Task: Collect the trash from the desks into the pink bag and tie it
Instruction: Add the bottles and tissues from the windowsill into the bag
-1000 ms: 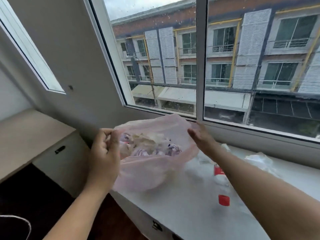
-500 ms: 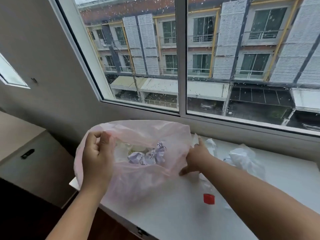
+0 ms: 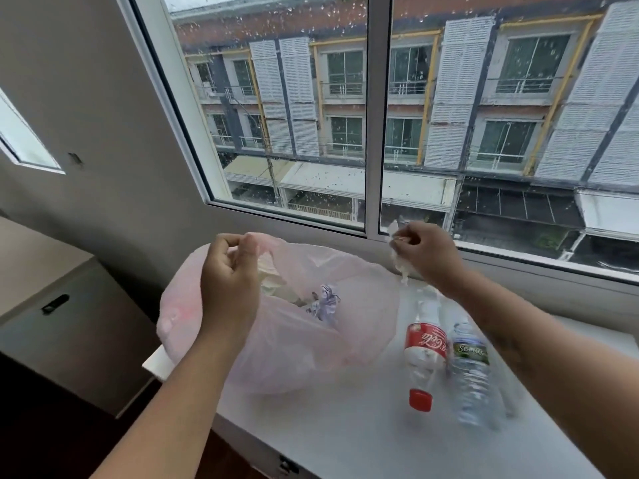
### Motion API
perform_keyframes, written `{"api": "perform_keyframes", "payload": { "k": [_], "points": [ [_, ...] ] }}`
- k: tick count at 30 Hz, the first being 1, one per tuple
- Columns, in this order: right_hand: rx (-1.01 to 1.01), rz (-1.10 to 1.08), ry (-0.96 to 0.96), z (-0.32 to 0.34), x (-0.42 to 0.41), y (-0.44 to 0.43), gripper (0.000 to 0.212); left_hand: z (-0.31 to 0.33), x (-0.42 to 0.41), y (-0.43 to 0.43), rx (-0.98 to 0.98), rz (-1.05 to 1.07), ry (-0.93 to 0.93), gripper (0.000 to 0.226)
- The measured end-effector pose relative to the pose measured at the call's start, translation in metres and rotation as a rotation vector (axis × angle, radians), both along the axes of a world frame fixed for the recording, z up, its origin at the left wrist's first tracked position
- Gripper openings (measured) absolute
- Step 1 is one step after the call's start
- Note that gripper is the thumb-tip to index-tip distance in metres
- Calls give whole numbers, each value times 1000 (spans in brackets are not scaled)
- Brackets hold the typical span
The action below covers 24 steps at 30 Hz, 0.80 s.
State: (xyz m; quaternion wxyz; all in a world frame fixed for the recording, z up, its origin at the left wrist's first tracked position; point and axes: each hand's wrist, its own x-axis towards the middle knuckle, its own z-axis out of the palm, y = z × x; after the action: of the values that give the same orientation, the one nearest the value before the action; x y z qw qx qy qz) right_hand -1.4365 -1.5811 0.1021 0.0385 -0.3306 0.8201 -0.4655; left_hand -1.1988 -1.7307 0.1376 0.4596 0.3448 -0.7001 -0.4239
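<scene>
L hand (image 3: 230,274) pinches pink bag (image 3: 345,340) rim, R hand (image 3: 427,252) pinches crumpled plastic (image 3: 400,267) just right of bag. Mouth is held on one side only and may sag; plastic could miss.

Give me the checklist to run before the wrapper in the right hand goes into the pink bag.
1. Bag mouth open: ok. The left hand holds the pink bag up by its rim.
2. Wrapper secure: ok. The right hand pinches the crumpled wrapper.
3. Wrapper over the opening: not ok. It hangs at the bag's right edge.
4. Room inside: ok. The trash inside sits low.
5. Desk trash collected: not ok. The cola bottle and the water bottle lie beside the bag.
</scene>
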Motion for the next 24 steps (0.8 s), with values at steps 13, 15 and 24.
{"api": "perform_keyframes", "payload": {
  "k": [13, 15, 24],
  "points": [
    [393, 432, 331, -44, 80, -11, 54, -9, -11, 26, 32, -42, 4, 13],
    [372, 130, 355, -46, 75, 11, 76, -13, -13, 28, 45, -40, 2, 13],
    [702, -150, -45, -91, 99, 54, 91, -18, -17, 36, 36, 22, -37, 14]
  ]
}}
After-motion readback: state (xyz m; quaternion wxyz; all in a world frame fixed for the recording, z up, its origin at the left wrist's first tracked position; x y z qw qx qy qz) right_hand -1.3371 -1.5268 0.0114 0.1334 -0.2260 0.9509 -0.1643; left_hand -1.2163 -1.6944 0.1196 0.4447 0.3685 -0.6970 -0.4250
